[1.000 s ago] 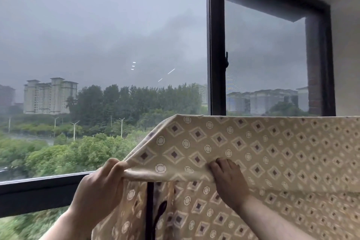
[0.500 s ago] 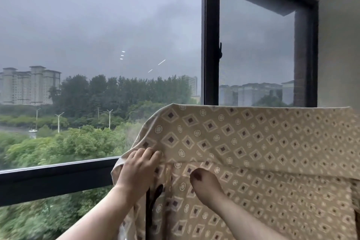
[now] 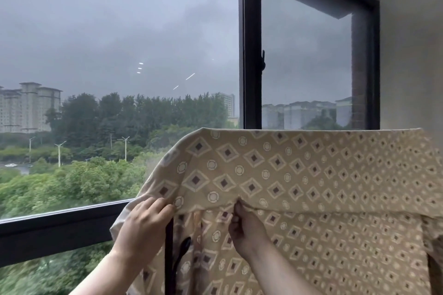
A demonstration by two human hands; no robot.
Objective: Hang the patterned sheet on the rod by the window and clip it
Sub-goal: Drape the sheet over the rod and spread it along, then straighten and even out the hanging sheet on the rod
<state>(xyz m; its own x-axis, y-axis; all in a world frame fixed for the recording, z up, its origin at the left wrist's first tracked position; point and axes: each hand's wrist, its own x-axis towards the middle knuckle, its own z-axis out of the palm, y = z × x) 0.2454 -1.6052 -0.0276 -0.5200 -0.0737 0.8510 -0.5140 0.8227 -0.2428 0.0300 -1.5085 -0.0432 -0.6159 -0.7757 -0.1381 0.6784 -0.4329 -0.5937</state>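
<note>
The patterned sheet (image 3: 311, 170) hangs folded over the rod by the window frame (image 3: 251, 55), its top edge level and its front flap ending in a hem at hand height. The rod itself is hidden under the cloth. Half a second ago the right hand (image 3: 247, 232) sat lower, knuckles bunched against the cloth; now it has risen to the hem, and its grip is closed tight, fingertips pinching a small pucker of the sheet. The left hand (image 3: 141, 225) has shifted little: its fingers (image 3: 163, 206) lie across the hem near the sheet's left corner (a second ago they were wrapped round that corner). Its thumb is out of sight behind the cloth, so whether this grip holds the hem or only presses on it cannot be told. Between the forearms a dark upright post (image 3: 169, 258) shows, with a black hook-like shape (image 3: 182, 248) beside it, possibly a clip. The sheet's right end runs out of view.
</note>
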